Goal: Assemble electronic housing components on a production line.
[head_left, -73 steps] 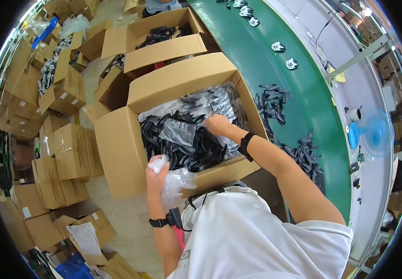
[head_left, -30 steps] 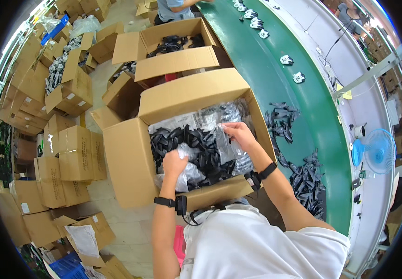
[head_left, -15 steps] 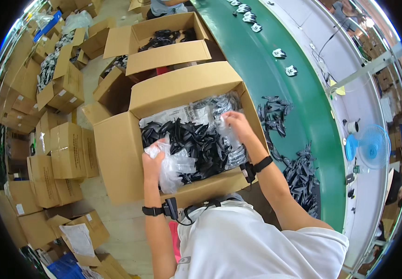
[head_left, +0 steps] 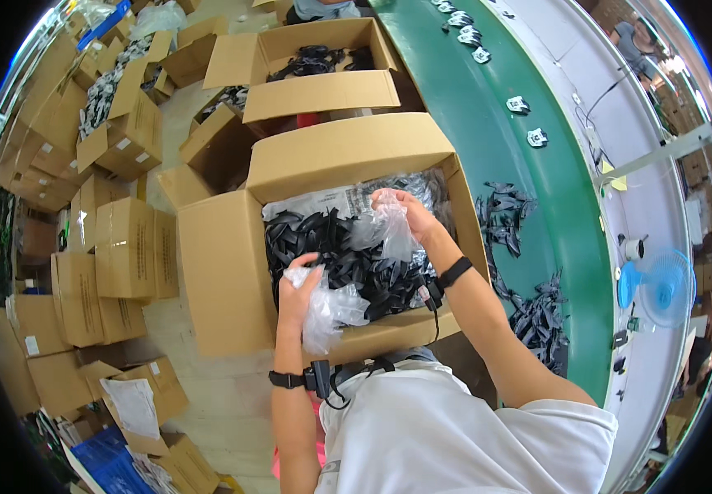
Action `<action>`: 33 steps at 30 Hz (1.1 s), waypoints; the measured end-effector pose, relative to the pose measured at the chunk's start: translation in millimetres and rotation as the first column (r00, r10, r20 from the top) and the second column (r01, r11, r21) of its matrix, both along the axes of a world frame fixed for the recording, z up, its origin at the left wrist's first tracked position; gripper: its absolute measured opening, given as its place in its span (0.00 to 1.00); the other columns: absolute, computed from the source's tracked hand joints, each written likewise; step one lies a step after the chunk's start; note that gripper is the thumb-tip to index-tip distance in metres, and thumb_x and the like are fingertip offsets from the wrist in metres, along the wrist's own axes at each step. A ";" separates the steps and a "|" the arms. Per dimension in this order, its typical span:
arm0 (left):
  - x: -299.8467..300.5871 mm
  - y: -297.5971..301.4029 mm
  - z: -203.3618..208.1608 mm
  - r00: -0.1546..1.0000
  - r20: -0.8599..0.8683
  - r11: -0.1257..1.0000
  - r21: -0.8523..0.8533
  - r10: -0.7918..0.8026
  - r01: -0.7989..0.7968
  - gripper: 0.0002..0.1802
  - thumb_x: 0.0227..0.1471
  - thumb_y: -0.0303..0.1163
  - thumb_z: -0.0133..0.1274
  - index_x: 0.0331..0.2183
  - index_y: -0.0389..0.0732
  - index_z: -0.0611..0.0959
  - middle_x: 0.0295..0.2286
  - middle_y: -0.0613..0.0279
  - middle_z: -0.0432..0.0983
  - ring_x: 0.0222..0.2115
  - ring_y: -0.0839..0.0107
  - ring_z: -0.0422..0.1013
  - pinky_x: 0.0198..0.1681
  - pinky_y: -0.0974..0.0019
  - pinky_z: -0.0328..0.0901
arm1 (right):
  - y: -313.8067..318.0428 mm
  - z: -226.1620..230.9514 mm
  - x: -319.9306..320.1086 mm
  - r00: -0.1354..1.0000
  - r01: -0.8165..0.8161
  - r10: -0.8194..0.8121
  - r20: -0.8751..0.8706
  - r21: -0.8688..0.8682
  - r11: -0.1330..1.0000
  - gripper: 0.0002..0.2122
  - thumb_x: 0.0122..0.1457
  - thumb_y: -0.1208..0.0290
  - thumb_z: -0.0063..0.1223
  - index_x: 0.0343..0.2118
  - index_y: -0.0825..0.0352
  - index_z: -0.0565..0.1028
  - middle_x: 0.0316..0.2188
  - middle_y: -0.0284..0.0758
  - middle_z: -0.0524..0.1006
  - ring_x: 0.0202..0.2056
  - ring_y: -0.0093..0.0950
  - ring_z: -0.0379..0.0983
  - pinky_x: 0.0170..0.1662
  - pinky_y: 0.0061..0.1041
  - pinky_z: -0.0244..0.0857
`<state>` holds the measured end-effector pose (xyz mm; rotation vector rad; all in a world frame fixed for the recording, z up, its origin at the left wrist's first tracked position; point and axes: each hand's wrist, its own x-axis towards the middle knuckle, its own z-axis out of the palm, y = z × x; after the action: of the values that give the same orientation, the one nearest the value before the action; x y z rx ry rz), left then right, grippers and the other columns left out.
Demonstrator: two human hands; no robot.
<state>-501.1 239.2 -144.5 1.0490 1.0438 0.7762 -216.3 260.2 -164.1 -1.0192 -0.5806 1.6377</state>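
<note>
Stacks of closed cardboard cartons (head_left: pixel 117 247) crowd the floor at the far left, leaving only a narrow strip of bare floor beside the open cardboard box (head_left: pixel 224 272) that the person works over. That box seems still well filled: a tangle of black parts (head_left: pixel 339 255) lies across it, with clear plastic bags among them, so most of the contents look yet to be handled. The left hand (head_left: pixel 298 292) hovers at the box's near wall, fingers closed around a crumpled clear bag (head_left: pixel 331 309) that hangs over the rim. Further right, the right hand (head_left: pixel 409 216) is inside the box near its far right corner, pinching up another thin clear bag (head_left: pixel 385 226) above the parts. Upright flaps hem in both hands, so movement is freest straight up. Right of the box runs the green conveyor belt (head_left: pixel 488 132), where loose black parts (head_left: pixel 537 313) lie in small heaps close to the box wall.
</note>
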 end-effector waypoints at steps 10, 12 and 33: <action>40.9 16.7 -15.6 0.986 0.158 0.994 -0.085 -0.053 0.067 0.07 0.48 0.31 0.56 0.29 0.39 0.77 0.23 0.75 0.68 0.25 0.85 0.62 0.29 0.79 0.56 | -31.0 -4.0 -44.0 0.780 -0.051 0.008 -0.626 -0.051 0.997 0.10 0.53 0.73 0.52 0.38 0.68 0.72 0.30 0.33 0.75 0.32 0.25 0.74 0.37 0.24 0.70; 44.5 17.3 -21.3 0.985 0.139 0.992 -0.062 -0.098 0.108 0.06 0.48 0.31 0.56 0.29 0.39 0.77 0.22 0.75 0.68 0.25 0.85 0.62 0.29 0.79 0.56 | -33.3 -6.3 -37.0 0.838 -0.091 0.051 -0.544 -0.047 0.995 0.10 0.53 0.72 0.52 0.37 0.70 0.71 0.30 0.33 0.75 0.31 0.25 0.73 0.35 0.23 0.69; 14.5 2.7 -24.3 0.990 0.082 0.992 -0.046 -0.115 0.119 0.19 0.42 0.26 0.59 0.40 0.32 0.78 0.33 0.61 0.76 0.35 0.71 0.71 0.43 0.68 0.63 | 12.5 -11.8 -76.2 0.817 -0.271 0.217 -0.534 -0.024 0.962 0.05 0.54 0.70 0.48 0.30 0.66 0.72 0.27 0.29 0.73 0.30 0.19 0.71 0.36 0.20 0.65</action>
<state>-486.6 241.9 -168.8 1.0195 0.9216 0.6870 -292.5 272.7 -176.0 -0.5258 -0.2614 2.0907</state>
